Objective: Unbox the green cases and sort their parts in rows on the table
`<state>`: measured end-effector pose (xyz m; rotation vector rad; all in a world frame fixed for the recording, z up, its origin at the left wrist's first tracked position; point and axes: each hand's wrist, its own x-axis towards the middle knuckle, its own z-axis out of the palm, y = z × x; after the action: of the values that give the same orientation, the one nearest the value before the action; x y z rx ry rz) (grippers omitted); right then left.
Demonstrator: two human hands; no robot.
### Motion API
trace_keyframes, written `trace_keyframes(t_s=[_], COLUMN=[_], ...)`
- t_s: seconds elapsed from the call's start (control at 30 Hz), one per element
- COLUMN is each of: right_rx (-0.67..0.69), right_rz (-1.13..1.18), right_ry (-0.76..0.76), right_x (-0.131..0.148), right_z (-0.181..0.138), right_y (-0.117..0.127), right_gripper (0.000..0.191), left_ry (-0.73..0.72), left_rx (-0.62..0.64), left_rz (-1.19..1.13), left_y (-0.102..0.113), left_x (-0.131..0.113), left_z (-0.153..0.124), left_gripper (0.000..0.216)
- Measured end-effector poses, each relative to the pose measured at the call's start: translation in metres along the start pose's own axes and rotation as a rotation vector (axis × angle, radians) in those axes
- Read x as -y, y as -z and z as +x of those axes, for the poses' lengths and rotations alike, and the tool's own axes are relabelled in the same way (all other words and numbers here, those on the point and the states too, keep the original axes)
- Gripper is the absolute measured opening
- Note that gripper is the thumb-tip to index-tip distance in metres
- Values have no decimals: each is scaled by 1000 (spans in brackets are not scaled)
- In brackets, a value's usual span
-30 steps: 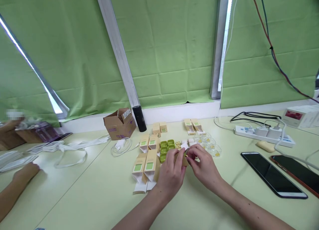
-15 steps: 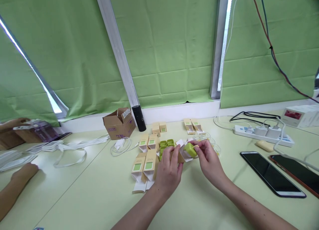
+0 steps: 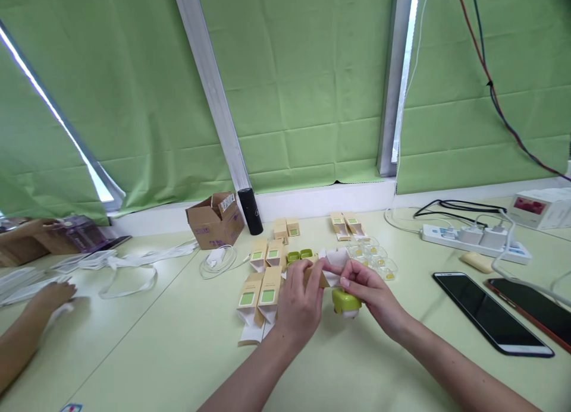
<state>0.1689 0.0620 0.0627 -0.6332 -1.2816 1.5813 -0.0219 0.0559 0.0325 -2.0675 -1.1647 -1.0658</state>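
Note:
My left hand (image 3: 300, 296) is closed around a small kraft cardboard box (image 3: 314, 277) whose white inner flap (image 3: 335, 260) stands open to the right. Beside that opening, the thumb and fingertips of my right hand (image 3: 372, 287) are pinched together. A small rounded green container (image 3: 347, 301) with a pale underside hangs just beneath those fingertips; its exact grip is partly hidden. Behind my left hand are several square green containers (image 3: 300, 255), partly covered. To its left lie open kraft boxes (image 3: 268, 296) with green square labels.
Clear plastic pieces with yellow spots (image 3: 379, 263) lie beyond my right hand. Further right are a power strip (image 3: 475, 241) and phones (image 3: 491, 314). A carton (image 3: 215, 222), black bottle (image 3: 250, 211) and white cable (image 3: 218, 262) stand behind. Another person's hand (image 3: 53, 296) rests far left.
The green container has moved from the box's opening down to below it, with my right hand. The box stays in my left hand. The other person's hand at left has shifted slightly.

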Motion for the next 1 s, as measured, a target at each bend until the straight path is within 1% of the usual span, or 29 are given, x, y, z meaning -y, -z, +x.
trace_keyframes(t_s=[0.13,0.2,0.3,0.4,0.47,0.53,0.6,0.67,0.73,0.8,0.9,1.0], right_rx=[66,74,15,-80,-129,-148,-115,-50,4,26,27,32], right_rz=[-48,-90,-158,-241,-357,-521,-714,-923,-1129,-1292,-1391,-1362], right_ry=[3,0,18,97,161,200,201,184,173,178,198,194], right_x=[-17,-22,-20,-7,3,12,17,17,11,4,-6,-6], right_z=[3,5,6,5,2,-2,-6,-10,-13,-15,-17,-17], right_y=[-8,-6,2,12,17,20,19,17,13,9,5,4], right_gripper=[46,47,46,42,39,34,27,19,14,12,13,13], left_ry=[-137,-158,-120,-60,-14,34,75,109,138,159,178,189], left_rx=[-49,-38,-21,-12,1,9,7,1,-10,-21,-34,-32], left_rz=[44,62,76,83,94,113,127,123,103,81,59,41], left_y=[2,3,4,5,6,7,8,8,7,6,5,4], left_x=[-4,-5,-2,6,12,18,23,26,27,28,27,27], left_z=[2,2,3,4,5,6,6,6,6,6,4,4], left_gripper=[51,51,55,61,65,68,70,70,70,70,70,69])
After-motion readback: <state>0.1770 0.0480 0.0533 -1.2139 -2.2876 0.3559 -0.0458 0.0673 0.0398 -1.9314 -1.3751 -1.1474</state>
